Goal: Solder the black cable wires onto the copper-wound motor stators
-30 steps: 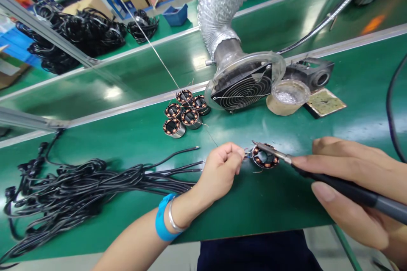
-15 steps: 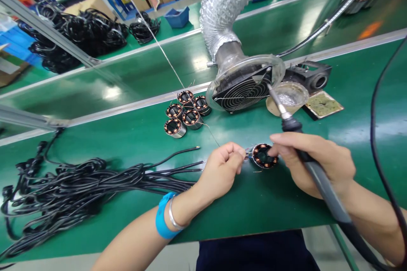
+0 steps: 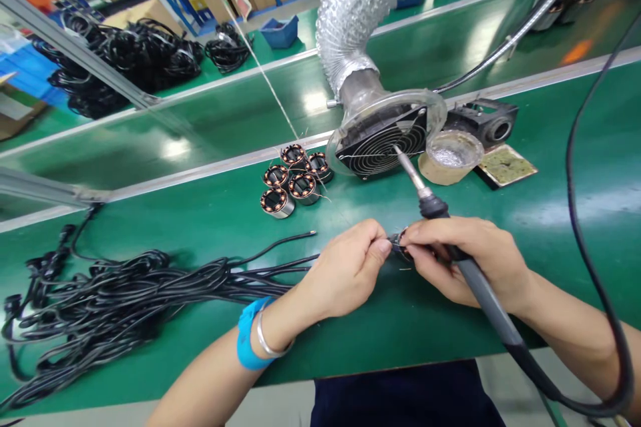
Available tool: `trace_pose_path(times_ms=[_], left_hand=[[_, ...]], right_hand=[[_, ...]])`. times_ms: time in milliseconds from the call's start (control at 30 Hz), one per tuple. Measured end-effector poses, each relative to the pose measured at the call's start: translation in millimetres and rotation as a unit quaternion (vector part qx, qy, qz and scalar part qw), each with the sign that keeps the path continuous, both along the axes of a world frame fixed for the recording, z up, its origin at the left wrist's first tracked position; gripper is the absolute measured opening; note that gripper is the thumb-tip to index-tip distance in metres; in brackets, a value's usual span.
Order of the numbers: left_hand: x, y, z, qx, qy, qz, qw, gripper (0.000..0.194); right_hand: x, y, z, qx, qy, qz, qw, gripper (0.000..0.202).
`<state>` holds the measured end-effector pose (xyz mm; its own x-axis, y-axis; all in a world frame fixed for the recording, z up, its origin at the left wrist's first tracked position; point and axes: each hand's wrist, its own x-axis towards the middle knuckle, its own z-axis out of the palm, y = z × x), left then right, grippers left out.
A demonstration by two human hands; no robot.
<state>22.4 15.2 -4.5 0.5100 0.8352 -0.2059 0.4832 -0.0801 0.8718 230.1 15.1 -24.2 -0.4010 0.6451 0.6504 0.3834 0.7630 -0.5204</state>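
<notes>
My left hand (image 3: 353,267) is closed in a pinch beside a copper-wound stator (image 3: 399,240); what lies between its fingertips is too small to make out. My right hand (image 3: 465,260) holds a soldering iron (image 3: 481,287), its metal tip pointing up and left in front of the round fan grille. The thumb and forefinger of that hand reach over the stator and hide most of it. Several more stators (image 3: 304,187) with loose wire ends stand in a group behind my left hand.
Black cables (image 3: 150,293) lie bundled at the left. A fume duct (image 3: 350,33) with a fan grille (image 3: 383,150) stands at the back. Right of it are a tub of solder (image 3: 451,159), a sponge tray (image 3: 508,165) and an iron stand (image 3: 483,121).
My right hand and the soldering iron have moved left, and its fingers now cover most of the stator. The iron's tip has moved from the grille's right edge towards its middle.
</notes>
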Motion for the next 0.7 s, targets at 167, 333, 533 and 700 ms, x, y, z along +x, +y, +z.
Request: trace_pose_path(times_ms=[167, 333, 533, 700], left_hand=[[-0.5, 4.5, -10.3, -0.073, -0.056, 0.018, 0.996, 0.032], [6.1, 5.6, -19.1, -0.257, -0.188, 0.056, 0.946, 0.042], [13.6, 3.6, -18.0, -0.337, -0.222, 0.127, 0.906, 0.027], [15.8, 1.6, -15.1, -0.307, -0.219, 0.132, 0.917, 0.026]], right_hand=[[-1.4, -2.4, -1.0, -0.027, -0.016, 0.026, 0.999, 0.031], [-8.8, -3.8, -8.4, 0.012, 0.010, -0.003, 1.000, 0.032], [-0.5, -5.7, -3.4, -0.018, 0.006, -0.026, 0.999, 0.031], [6.1, -6.2, -2.3, -0.071, -0.027, 0.063, 0.995, 0.031]])
